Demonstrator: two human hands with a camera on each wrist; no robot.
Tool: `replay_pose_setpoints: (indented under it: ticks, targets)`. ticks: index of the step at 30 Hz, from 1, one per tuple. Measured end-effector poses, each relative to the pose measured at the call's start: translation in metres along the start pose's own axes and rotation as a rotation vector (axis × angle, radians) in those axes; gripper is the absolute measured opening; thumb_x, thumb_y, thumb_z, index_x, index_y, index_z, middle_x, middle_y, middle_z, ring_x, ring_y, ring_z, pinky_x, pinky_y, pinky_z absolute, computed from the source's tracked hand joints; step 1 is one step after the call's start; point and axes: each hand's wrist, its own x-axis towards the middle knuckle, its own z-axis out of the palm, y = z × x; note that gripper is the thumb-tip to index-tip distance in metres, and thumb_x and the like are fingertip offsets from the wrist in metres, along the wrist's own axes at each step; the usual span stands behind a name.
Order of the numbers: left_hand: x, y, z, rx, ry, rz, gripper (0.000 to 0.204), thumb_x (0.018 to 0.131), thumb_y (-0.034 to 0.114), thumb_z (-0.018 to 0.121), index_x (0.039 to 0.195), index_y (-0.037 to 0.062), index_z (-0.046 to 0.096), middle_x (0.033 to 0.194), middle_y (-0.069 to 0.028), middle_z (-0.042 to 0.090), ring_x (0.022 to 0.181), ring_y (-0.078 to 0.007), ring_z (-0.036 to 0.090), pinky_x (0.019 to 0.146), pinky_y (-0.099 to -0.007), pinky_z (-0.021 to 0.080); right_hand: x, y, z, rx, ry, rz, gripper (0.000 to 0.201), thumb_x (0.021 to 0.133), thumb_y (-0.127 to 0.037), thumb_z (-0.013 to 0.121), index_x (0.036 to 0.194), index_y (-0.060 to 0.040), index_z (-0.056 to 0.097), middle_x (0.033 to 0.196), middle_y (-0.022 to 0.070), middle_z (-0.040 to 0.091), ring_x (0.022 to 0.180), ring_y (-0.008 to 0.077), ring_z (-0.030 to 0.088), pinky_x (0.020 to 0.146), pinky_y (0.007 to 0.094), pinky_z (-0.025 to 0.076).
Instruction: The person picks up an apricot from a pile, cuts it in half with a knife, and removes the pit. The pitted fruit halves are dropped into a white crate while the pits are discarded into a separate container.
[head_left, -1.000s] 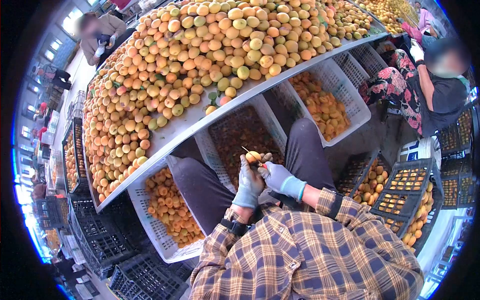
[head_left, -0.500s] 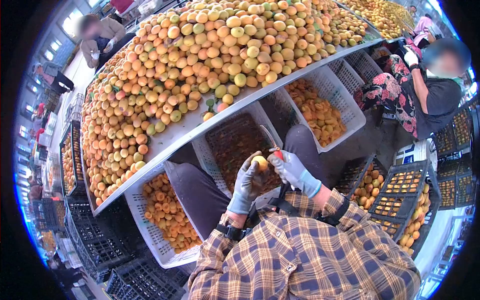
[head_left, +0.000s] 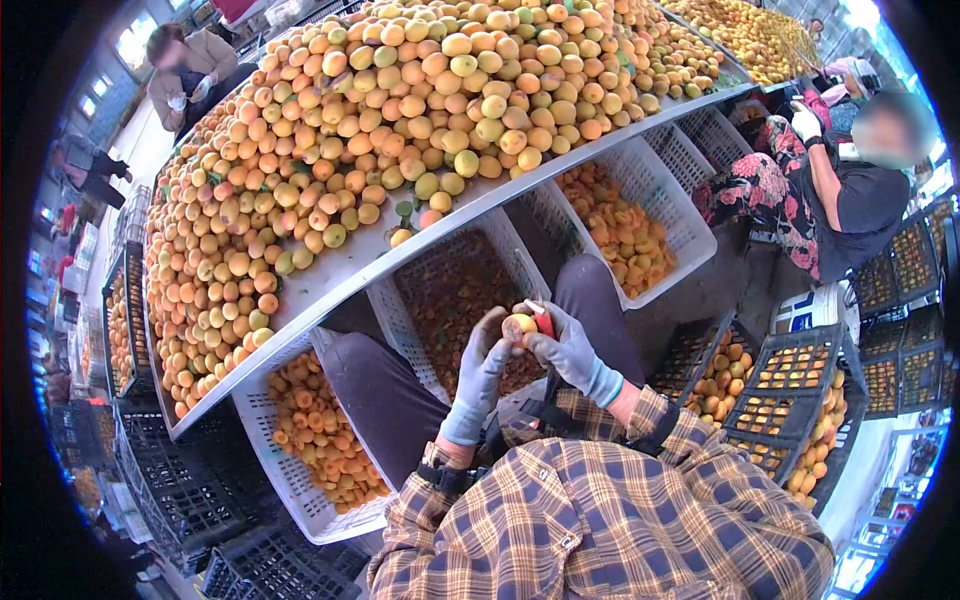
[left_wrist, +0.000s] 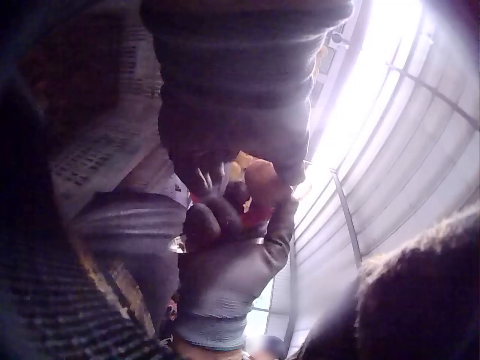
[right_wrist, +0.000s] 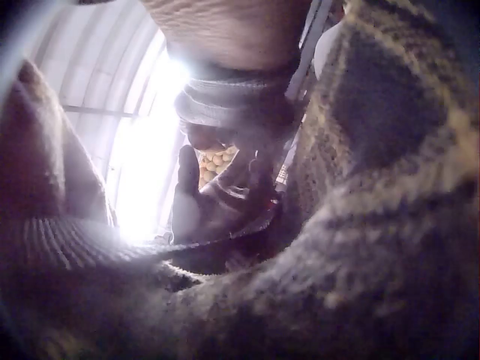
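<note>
Both hands wear grey gloves with darkened fingertips and meet above the lap in the head view. The left hand (head_left: 478, 378) pinches a yellow-orange apricot (head_left: 518, 325) between its fingers. Curled round a red-handled knife (head_left: 543, 320), the right hand (head_left: 577, 352) has its thumb close against the fruit. The blade is hard to make out in the head view. In the left wrist view, the apricot (left_wrist: 260, 180) shows between the two hands, with a bit of red below it. The right wrist view is dark and mostly filled by sleeve and glove.
A large heap of apricots (head_left: 400, 110) covers the metal-edged table (head_left: 330, 295). Below its edge stand white crates of split fruit (head_left: 330, 430) and a crate of dark bits (head_left: 455, 290). Black crates (head_left: 790, 380) are at the right. Another person (head_left: 850, 190) sits at the right.
The hands, apart half a second ago with the blade raised, have come together at the apricot. The knife has turned, its blade no longer standing out. The whole view has shifted slightly.
</note>
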Motion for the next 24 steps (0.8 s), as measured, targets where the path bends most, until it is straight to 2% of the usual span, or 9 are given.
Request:
replay_pose_setpoints:
  ticks: [3,6,8,10,11,12,14,18,24]
  targets:
    - [-0.002,-0.008,-0.001,0.035,-0.048,0.013,0.054,0.089,0.036,0.058,0.123,-0.0021,0.044,0.115,-0.0073,0.053,0.104,-0.0139,0.051,0.091,-0.0279,0.041,0.002,0.008,0.005,-0.092,-0.061,-0.206,0.056,0.084,-0.025,0.067,0.13,-0.0017,0.043,0.116,0.0036,0.055,0.099,0.0077,0.051,0.087,0.022,0.042]
    - [0.0,-0.008,-0.008,0.067,-0.029,-0.037,0.051,0.089,0.033,0.058,0.123,-0.0018,0.044,0.114,-0.0069,0.054,0.101,-0.0132,0.053,0.088,-0.0269,0.043,0.002,-0.001,-0.003,-0.107,-0.155,-0.05,0.056,0.084,-0.027,0.066,0.129,-0.0009,0.044,0.123,0.0065,0.052,0.111,0.0127,0.048,0.096,0.027,0.038]
    - [-0.002,-0.005,-0.013,0.013,-0.068,-0.09,0.049,0.088,0.03,0.06,0.123,-0.0013,0.044,0.111,-0.0062,0.056,0.097,-0.0126,0.055,0.084,-0.0262,0.045,0.008,-0.006,-0.013,-0.243,-0.17,-0.096,0.059,0.081,-0.031,0.069,0.126,0.0002,0.046,0.12,0.0096,0.055,0.108,0.0153,0.052,0.094,0.0283,0.04]
    - [-0.002,-0.001,-0.015,-0.167,-0.231,-0.331,0.05,0.085,0.028,0.063,0.122,-0.0011,0.044,0.11,-0.0063,0.057,0.095,-0.0132,0.056,0.083,-0.0266,0.046,0.009,-0.022,-0.018,-0.693,-0.303,-0.133,0.061,0.078,-0.034,0.071,0.123,0.0012,0.049,0.112,0.0138,0.06,0.102,0.0187,0.058,0.09,0.0304,0.044]
    - [-0.004,-0.001,-0.012,-0.274,-0.246,-0.31,0.053,0.083,0.03,0.065,0.122,-0.0007,0.044,0.104,-0.0048,0.057,0.086,-0.0112,0.057,0.073,-0.0238,0.048,0.009,-0.025,-0.017,-0.755,-0.309,-0.252,0.06,0.077,-0.033,0.072,0.12,0.0019,0.05,0.105,0.0164,0.062,0.098,0.0216,0.061,0.085,0.0316,0.047]
    - [-0.004,0.003,-0.008,-0.276,-0.245,-0.309,0.053,0.083,0.03,0.065,0.122,-0.0007,0.044,0.104,-0.0048,0.057,0.086,-0.0112,0.057,0.073,-0.0238,0.048,0.01,-0.026,-0.017,-0.757,-0.31,-0.251,0.06,0.077,-0.033,0.072,0.12,0.0019,0.05,0.105,0.0164,0.062,0.098,0.0216,0.061,0.085,0.0316,0.047]
    - [-0.004,0.007,-0.003,-0.322,-0.223,-0.249,0.063,0.08,0.032,0.069,0.126,-0.0011,0.041,0.109,-0.0055,0.054,0.09,-0.0088,0.054,0.073,-0.0199,0.047,0.012,-0.028,-0.016,-0.649,-0.31,-0.263,0.061,0.077,-0.039,0.071,0.119,0.0003,0.051,0.104,0.0176,0.062,0.096,0.0261,0.063,0.084,0.0333,0.048]
    - [-0.006,0.002,0.0,-0.248,-0.112,-0.117,0.069,0.078,0.036,0.071,0.127,-0.0017,0.041,0.114,-0.0073,0.052,0.1,-0.0124,0.053,0.083,-0.0232,0.046,0.014,-0.023,-0.011,-0.667,-0.23,-0.357,0.061,0.076,-0.041,0.071,0.116,0.0003,0.051,0.102,0.0172,0.062,0.095,0.0257,0.063,0.081,0.0322,0.049]
    - [-0.011,-0.001,0.003,-0.062,-0.037,-0.124,0.04,0.09,0.034,0.054,0.114,0.0023,0.048,0.102,-0.0071,0.057,0.09,-0.0126,0.055,0.073,-0.0243,0.045,0.015,-0.021,-0.005,-0.779,-0.24,-0.413,0.054,0.077,-0.042,0.069,0.107,-0.0003,0.054,0.093,0.0158,0.061,0.082,0.0327,0.065,0.067,0.034,0.051]
